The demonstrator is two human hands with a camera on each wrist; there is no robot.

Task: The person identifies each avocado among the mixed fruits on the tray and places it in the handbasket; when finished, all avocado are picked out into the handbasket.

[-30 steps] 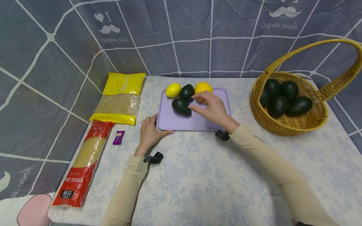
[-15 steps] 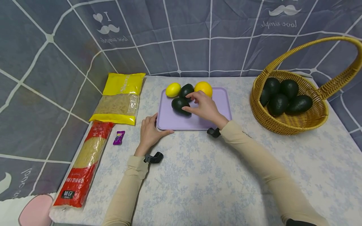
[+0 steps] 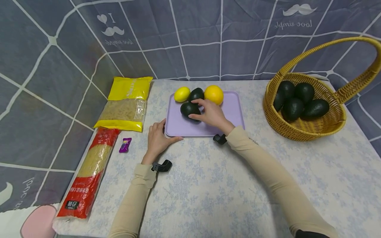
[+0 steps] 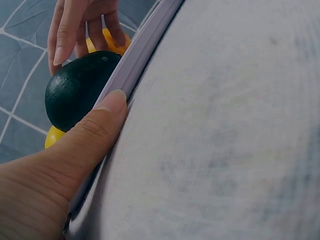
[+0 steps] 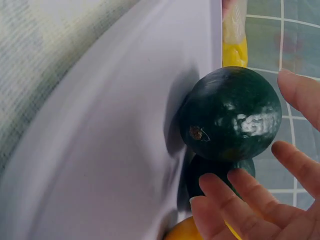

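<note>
A lilac tray [image 3: 205, 131] holds two dark green avocados, a lemon and an orange. At the tray's front left corner, my left hand [image 3: 157, 140] grips the edge, its thumb [image 4: 97, 125] pressed along the outer front wall; its fingers are hidden in the left wrist view. Over the tray, my right hand [image 3: 212, 114] reaches to the front avocado [image 3: 188, 109], thumb and fingers spread around it. In the right wrist view gaps show between fingertips and that avocado [image 5: 230, 112]. Behind it lies the second avocado [image 3: 196, 94], between the lemon [image 3: 182, 94] and the orange [image 3: 214, 94].
To the right stands a wicker basket [image 3: 300, 134] with a tall handle and several avocados. On the left lie a yellow bag [image 3: 126, 104], a long red packet [image 3: 89, 175] and a small purple wrapped sweet [image 3: 125, 145]. A grey curtain [image 3: 205, 59] hangs behind the table.
My right hand has moved left across the tray, from beside the orange to the front avocado. My left hand has stayed at the tray's corner.
</note>
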